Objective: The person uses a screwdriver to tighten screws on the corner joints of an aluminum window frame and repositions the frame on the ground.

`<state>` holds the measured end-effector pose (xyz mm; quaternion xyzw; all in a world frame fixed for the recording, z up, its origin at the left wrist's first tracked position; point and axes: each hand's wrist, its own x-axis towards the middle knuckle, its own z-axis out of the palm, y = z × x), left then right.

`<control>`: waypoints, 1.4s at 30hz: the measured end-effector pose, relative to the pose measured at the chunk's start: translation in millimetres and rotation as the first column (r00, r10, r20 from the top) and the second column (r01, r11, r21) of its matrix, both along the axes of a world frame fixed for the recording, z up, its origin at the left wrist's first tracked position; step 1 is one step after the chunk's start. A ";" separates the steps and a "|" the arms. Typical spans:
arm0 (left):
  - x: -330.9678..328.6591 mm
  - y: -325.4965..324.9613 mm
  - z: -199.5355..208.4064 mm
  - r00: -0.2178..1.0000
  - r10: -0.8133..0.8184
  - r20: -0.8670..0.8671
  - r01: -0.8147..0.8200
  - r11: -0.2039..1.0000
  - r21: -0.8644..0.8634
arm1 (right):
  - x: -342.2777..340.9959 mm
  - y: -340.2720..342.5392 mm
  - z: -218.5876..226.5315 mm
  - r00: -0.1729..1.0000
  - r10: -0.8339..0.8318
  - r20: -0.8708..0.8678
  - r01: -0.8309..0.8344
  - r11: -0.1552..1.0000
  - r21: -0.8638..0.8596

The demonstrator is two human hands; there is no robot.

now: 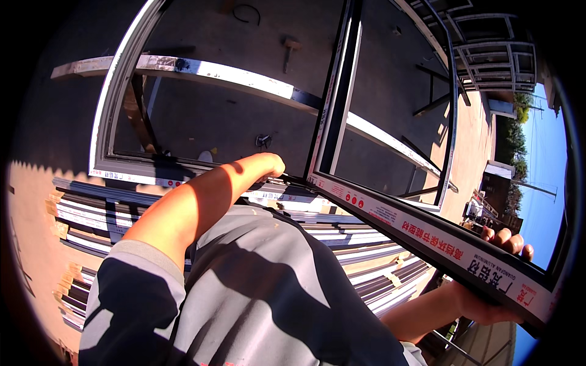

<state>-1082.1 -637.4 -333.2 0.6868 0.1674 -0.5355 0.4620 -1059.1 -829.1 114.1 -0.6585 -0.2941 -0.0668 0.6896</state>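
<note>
A large window frame (101, 122) lies flat on a pale support beam (244, 77). On its right side a dark sash (390, 215), its rail covered in printed white film, stands out from the frame toward me. My right hand (488, 302) is closed round the sash's rail near its lower right corner. Its fingers curl over the inner edge and the palm is underneath. My left hand (273, 166) is at the frame's near rail, close to the inner corner of the sash. Its fingers are mostly hidden, so what they hold does not show.
Stacked aluminium profiles (91, 213) lie on the ground below, on both sides of my legs. Under the frame a mallet (290, 53) and a small dark tool (262, 141) are on the floor. More metal frames (494, 52) stand at the far right.
</note>
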 end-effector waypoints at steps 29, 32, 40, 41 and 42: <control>10.4 99.8 47.6 0.756 -0.015 0.655 -0.201 0.946 0.254 | 4.0 -10.4 -2.6 0.989 0.150 -0.009 -0.151 0.987 -0.055; 15.1 102.3 44.1 0.748 0.009 0.664 -0.216 0.949 0.230 | 4.7 -11.2 -2.8 0.992 0.127 0.010 -0.126 0.989 -0.075; 33.5 100.6 54.2 0.758 -0.177 0.627 0.007 0.965 0.264 | 3.1 -9.0 -5.8 0.990 0.113 0.082 -0.101 0.986 -0.133; 38.1 101.7 55.1 0.750 -0.201 0.631 0.034 0.963 0.266 | 3.4 -7.6 -6.8 0.990 0.112 0.080 -0.102 0.988 -0.118; 42.9 100.2 56.3 0.730 -0.228 0.644 0.065 0.961 0.267 | 3.6 -6.4 -7.7 0.991 0.112 0.078 -0.103 0.989 -0.104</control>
